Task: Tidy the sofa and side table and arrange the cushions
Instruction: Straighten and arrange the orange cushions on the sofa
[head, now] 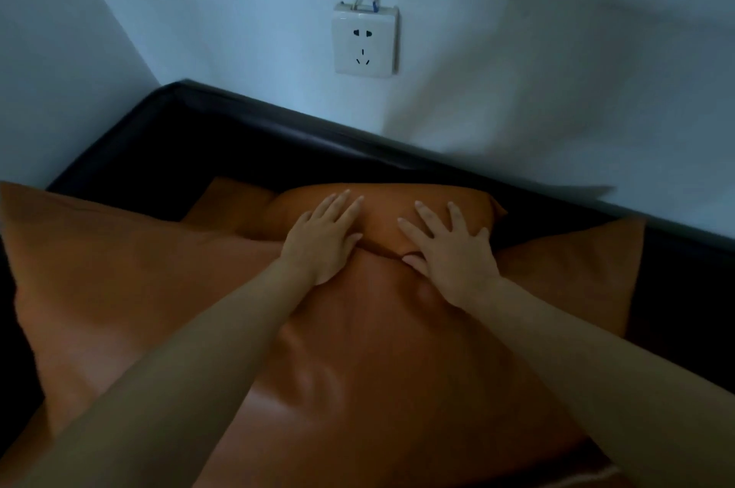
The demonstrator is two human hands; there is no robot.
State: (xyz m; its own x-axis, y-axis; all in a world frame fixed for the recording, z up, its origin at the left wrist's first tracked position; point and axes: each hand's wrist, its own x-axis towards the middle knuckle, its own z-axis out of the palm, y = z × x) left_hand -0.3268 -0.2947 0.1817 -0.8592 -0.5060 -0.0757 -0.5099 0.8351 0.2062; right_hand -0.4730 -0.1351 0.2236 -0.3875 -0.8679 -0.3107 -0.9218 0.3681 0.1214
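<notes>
Two orange leather cushions lie on a black sofa (222, 129). The large cushion (159, 288) fills the near half of the view. A smaller cushion (382, 217) leans behind it against the sofa's backrest. My left hand (324, 237) lies flat with straight fingers across the seam between the two cushions. My right hand (449, 249) presses on the smaller cushion with its fingers spread, the thumb tucked at the fold between the cushions. Neither hand holds anything.
The sofa's back runs along a white wall that carries a white power socket (365, 39) with a cable duct above it. A wall corner stands at the far left. The sofa's dark seat (684, 296) shows at the right.
</notes>
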